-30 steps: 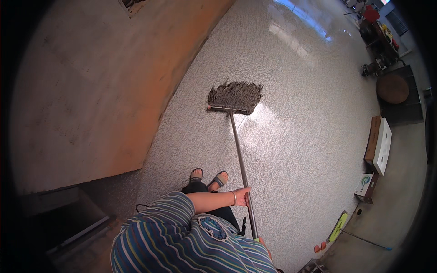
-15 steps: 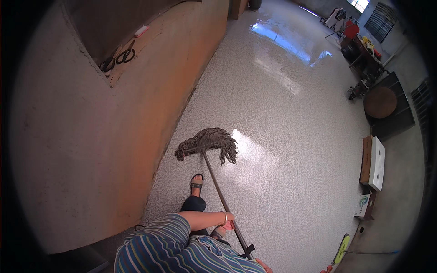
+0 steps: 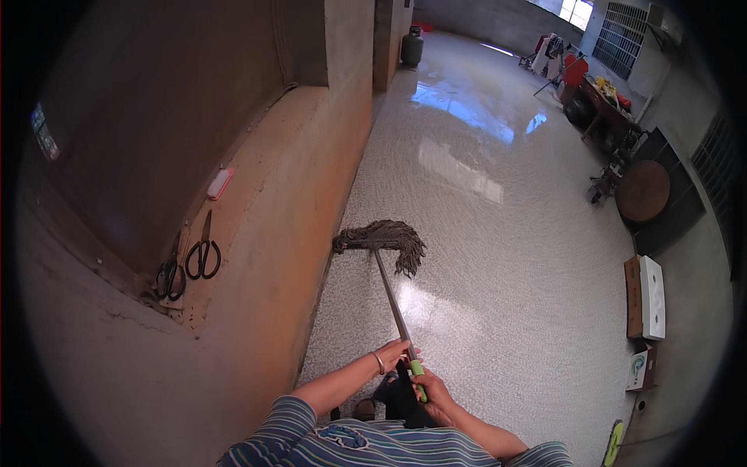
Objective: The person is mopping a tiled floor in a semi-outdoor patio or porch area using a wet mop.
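Wall blocked left; mop head's left end sat right by its base, contact unclear. Floor gave wide passage ahead and rightward, bounded right by brown carton, white slab, round board. Gas cylinder stood far ahead, left side.

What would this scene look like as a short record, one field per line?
Tool: mop, its head on the floor close to the left wall
Left grip: around the metal pole
Right grip: on the green handle
Floor look: pale, speckled, shiny
Ledge: two pairs of black-handled scissors
Right side: round brown board, white box
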A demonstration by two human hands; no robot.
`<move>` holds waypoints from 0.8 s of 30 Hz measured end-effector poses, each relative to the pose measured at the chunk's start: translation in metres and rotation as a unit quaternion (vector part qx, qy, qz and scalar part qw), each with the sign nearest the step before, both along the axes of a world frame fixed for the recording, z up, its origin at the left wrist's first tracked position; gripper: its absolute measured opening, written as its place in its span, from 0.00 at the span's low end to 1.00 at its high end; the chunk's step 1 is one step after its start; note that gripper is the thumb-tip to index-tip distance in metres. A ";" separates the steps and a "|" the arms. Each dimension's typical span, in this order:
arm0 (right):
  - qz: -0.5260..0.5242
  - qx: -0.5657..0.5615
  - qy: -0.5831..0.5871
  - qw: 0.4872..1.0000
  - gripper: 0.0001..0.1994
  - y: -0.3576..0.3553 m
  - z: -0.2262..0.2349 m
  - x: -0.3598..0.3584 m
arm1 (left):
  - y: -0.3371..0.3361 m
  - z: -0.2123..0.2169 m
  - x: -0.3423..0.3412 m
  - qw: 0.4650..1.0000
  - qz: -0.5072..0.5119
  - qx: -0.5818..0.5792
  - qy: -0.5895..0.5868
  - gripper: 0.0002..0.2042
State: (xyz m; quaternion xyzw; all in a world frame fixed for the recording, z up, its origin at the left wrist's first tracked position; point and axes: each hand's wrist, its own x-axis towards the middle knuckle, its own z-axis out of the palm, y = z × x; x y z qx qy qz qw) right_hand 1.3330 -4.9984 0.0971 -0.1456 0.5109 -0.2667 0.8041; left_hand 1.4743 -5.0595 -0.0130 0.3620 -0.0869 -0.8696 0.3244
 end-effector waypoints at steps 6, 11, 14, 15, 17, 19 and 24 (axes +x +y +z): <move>-0.022 0.025 -0.093 0.995 0.12 -0.174 -0.006 0.007 | -0.141 0.016 0.013 0.993 -0.062 -0.076 -0.062 0.08; -0.038 0.039 -0.085 0.995 0.09 -0.294 0.009 0.045 | -0.278 0.033 0.046 0.992 -0.054 0.007 -0.110 0.09; -0.029 0.054 -0.094 0.994 0.08 -0.354 0.019 0.059 | -0.350 0.043 0.065 0.990 -0.081 0.042 -0.107 0.11; -0.040 0.054 -0.092 0.993 0.08 -0.374 0.022 0.063 | -0.374 0.045 0.070 0.989 -0.092 0.042 -0.105 0.11; -0.042 0.081 -0.091 0.992 0.09 -0.409 0.029 0.071 | -0.418 0.045 0.078 0.987 -0.116 0.056 -0.092 0.11; -0.056 0.086 -0.089 0.991 0.09 -0.447 0.037 0.080 | -0.461 0.051 0.091 0.986 -0.125 0.072 -0.083 0.10; -0.105 0.102 -0.151 0.978 0.10 -0.569 0.066 0.111 | -0.587 0.065 0.123 0.980 -0.173 0.045 -0.091 0.11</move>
